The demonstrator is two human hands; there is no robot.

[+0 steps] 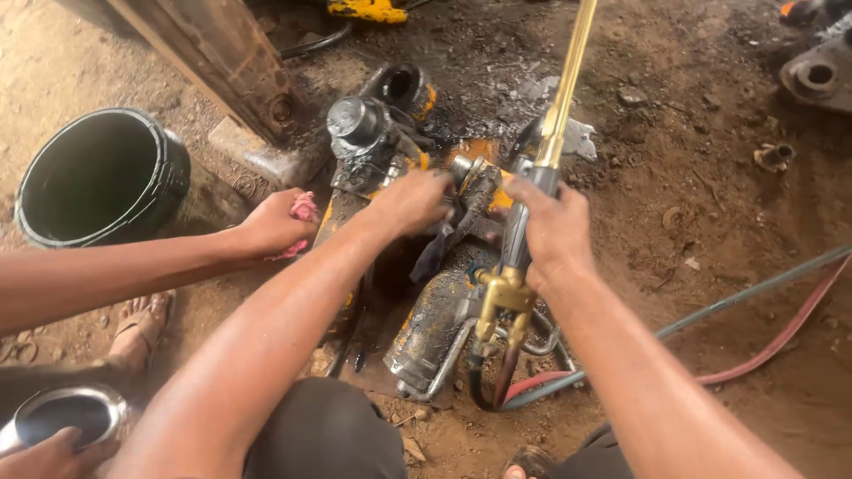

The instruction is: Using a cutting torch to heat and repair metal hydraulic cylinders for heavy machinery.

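Gripping brass cutting torch at frame centre, right hand closed around its handle. Left hand closed on oily fitting of greasy machine part. Risk: oil may ignite, co-worker hand near; hoses may snag.

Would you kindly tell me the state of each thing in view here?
Left hand: gripping a dark rag on the oily machine.
Right hand: closed around the brass torch, unlit.
Black bucket: upright, open.
Hoses: lying on dirt.
Another person's hand: holding pink cloth.
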